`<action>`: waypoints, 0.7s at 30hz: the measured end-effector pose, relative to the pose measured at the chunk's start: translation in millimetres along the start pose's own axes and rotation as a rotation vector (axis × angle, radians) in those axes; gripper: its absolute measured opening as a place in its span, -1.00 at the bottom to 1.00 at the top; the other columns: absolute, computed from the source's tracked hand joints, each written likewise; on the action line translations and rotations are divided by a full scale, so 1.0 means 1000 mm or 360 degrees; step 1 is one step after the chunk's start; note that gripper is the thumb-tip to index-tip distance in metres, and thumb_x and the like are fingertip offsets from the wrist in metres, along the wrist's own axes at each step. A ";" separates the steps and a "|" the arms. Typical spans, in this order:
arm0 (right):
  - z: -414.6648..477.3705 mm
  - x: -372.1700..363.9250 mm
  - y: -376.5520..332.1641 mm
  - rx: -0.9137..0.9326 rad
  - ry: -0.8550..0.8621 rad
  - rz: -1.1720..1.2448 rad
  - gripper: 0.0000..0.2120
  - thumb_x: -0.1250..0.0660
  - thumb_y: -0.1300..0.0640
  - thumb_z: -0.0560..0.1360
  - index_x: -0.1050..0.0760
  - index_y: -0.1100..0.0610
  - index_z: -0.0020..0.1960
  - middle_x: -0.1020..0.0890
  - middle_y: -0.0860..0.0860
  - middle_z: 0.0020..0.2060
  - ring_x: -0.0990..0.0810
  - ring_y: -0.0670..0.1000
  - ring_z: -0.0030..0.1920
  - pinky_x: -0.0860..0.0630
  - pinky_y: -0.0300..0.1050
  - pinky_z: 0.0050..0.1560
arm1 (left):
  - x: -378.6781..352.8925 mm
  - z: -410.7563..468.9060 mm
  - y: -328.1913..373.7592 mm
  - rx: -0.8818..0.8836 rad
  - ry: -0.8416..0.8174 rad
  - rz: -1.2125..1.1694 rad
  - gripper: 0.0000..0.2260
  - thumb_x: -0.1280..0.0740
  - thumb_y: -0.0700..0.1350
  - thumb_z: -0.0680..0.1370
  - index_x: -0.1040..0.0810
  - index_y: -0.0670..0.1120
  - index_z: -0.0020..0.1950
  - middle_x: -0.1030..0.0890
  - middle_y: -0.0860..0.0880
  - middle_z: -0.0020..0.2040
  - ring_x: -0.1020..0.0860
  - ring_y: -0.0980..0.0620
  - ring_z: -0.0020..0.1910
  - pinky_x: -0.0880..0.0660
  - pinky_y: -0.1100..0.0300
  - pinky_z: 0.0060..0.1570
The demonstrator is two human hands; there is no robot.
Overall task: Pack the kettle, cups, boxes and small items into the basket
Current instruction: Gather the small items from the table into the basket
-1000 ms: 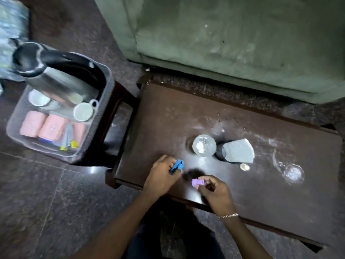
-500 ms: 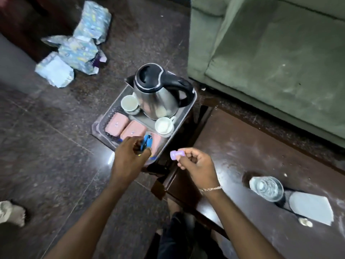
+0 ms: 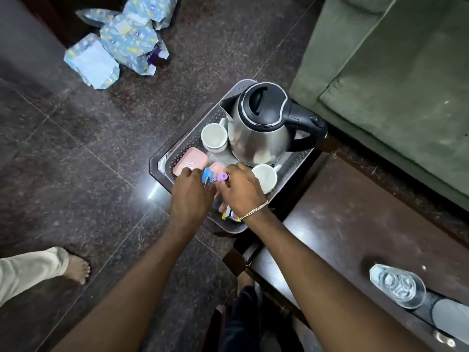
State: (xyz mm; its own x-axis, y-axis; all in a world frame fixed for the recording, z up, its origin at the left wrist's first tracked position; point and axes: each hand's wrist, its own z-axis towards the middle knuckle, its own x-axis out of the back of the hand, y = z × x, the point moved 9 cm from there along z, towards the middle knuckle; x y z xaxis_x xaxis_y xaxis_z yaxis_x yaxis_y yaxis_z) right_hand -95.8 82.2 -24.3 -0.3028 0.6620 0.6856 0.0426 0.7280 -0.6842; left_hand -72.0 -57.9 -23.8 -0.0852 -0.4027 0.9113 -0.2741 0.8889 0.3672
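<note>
Over basket (image 3: 193, 138), left hand (image 3: 191, 196) pinching blue item (image 3: 206, 177), right hand (image 3: 239, 190) purple (image 3: 223, 177)

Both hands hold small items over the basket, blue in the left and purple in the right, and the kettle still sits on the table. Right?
Not quite. In the head view the kettle already stands inside the basket; the rest holds.
</note>
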 end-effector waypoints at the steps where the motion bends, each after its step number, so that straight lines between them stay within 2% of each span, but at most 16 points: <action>1: 0.004 -0.001 -0.002 0.0027 0.0017 -0.0046 -0.81 -0.36 0.19 0.52 -0.59 0.27 0.08 -0.60 0.22 0.05 -0.59 0.24 0.08 -0.43 0.04 0.07 | -0.001 0.002 0.000 0.0002 -0.0002 0.0007 -0.68 -0.49 -0.03 0.48 -0.62 -0.26 0.05 -0.61 -0.26 -0.02 -0.60 -0.33 -0.07 -0.52 -0.08 -0.13; 5: 0.019 -0.005 -0.002 0.0042 0.0024 -0.0128 -0.79 -0.37 0.16 0.54 -0.59 0.27 0.11 -0.61 0.23 0.09 -0.60 0.26 0.08 -0.39 -0.01 0.06 | -0.006 0.004 -0.007 0.0071 -0.0035 -0.0040 -0.64 -0.50 0.02 0.48 -0.63 -0.21 0.12 -0.63 -0.23 0.02 -0.61 -0.30 -0.03 -0.53 -0.07 -0.09; 9: 0.015 -0.001 0.000 0.0065 0.0013 -0.0130 -0.78 -0.41 0.18 0.52 -0.58 0.25 0.14 -0.59 0.20 0.15 -0.60 0.24 0.10 -0.46 0.00 0.06 | 0.002 0.000 -0.009 0.0115 -0.0009 -0.0101 -0.57 -0.52 0.01 0.46 -0.60 -0.18 0.25 -0.61 -0.20 0.12 -0.61 -0.26 0.04 -0.55 -0.04 -0.02; 12: -0.001 0.012 0.004 0.0072 0.0080 0.0013 -0.74 -0.41 0.23 0.50 -0.58 0.26 0.18 -0.57 0.19 0.18 -0.64 0.24 0.04 -0.58 0.04 0.08 | 0.016 -0.006 0.003 -0.0008 0.0057 -0.0202 -0.56 -0.52 -0.08 0.46 -0.57 -0.16 0.30 -0.56 -0.18 0.17 -0.61 -0.23 0.04 -0.54 0.00 0.01; 16: -0.048 0.036 0.026 0.0017 0.0252 0.0228 -0.73 -0.42 0.20 0.51 -0.61 0.21 0.20 -0.56 0.11 0.02 -0.62 0.11 -0.09 -0.59 0.02 0.05 | 0.028 -0.019 0.036 -0.0276 0.0052 -0.0428 -0.61 -0.51 -0.20 0.48 -0.56 -0.12 0.29 -0.52 -0.09 0.11 -0.58 -0.05 -0.10 -0.55 0.10 0.00; 18: -0.077 0.046 0.048 -0.0047 0.0289 0.0309 -0.71 -0.44 0.20 0.51 -0.61 0.18 0.23 -0.56 0.07 0.00 -0.61 0.03 -0.11 -0.60 -0.05 0.04 | 0.028 -0.031 0.059 -0.0415 -0.0013 -0.0498 -0.61 -0.50 -0.19 0.49 -0.57 -0.12 0.30 -0.53 -0.05 0.12 -0.55 0.04 -0.08 -0.50 0.20 0.03; 21: -0.125 0.064 0.089 -0.0211 0.0376 0.0394 -0.69 -0.52 0.22 0.49 -0.63 0.20 0.23 -0.57 0.04 -0.07 -0.55 -0.12 -0.16 -0.51 -0.42 -0.02 | 0.008 -0.060 0.101 -0.0659 -0.0182 -0.0505 -0.62 -0.47 -0.10 0.48 -0.58 -0.12 0.28 -0.55 -0.08 0.14 -0.53 0.02 0.04 -0.48 0.17 0.09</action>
State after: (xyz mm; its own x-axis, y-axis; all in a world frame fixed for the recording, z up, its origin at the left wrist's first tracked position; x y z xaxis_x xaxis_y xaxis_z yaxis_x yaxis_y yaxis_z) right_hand 8.0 212.1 -10.4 -0.0403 0.8326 0.5523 0.2150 0.5471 -0.8090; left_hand -43.0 41.9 31.7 -0.1700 -0.6666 0.7258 0.0954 0.7219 0.6854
